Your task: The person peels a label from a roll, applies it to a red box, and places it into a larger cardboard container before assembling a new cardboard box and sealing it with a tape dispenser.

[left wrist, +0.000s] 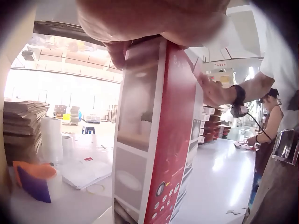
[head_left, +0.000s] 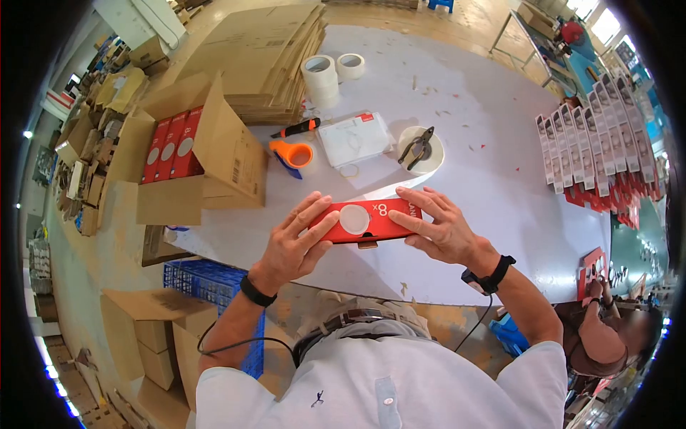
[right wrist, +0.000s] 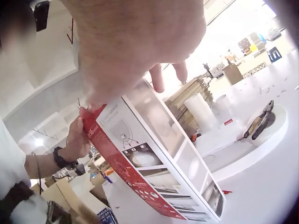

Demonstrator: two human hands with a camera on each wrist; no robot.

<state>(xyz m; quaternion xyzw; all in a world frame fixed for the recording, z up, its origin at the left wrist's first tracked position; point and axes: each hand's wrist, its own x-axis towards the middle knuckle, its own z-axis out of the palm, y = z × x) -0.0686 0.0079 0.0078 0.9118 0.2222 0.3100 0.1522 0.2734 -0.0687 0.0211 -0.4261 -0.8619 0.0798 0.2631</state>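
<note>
A tall printed carton (head_left: 386, 227) stands upright in front of me, its red top marked "8x" beside a white disc picture. My left hand (head_left: 291, 239) holds the left end, with fingers over the top edge and thumb at the front. At the right end my right hand (head_left: 444, 227) grips the top the same way. A small brown tab (head_left: 367, 244) pokes out at the front edge of the top. Photo panels and a red side of the carton (left wrist: 172, 140) show below my left hand. In the right wrist view the carton (right wrist: 154, 163) has white and red faces.
Pliers (head_left: 416, 149) lie on a white roll (head_left: 430, 163) beyond the carton. Nearby are an orange tape dispenser (head_left: 291, 154), a knife (head_left: 296, 129) and tape rolls (head_left: 319, 79). An open cardboard box (head_left: 236, 161) holds red cartons; packed goods (head_left: 597, 136) stand right. Another person (head_left: 600, 336) works there.
</note>
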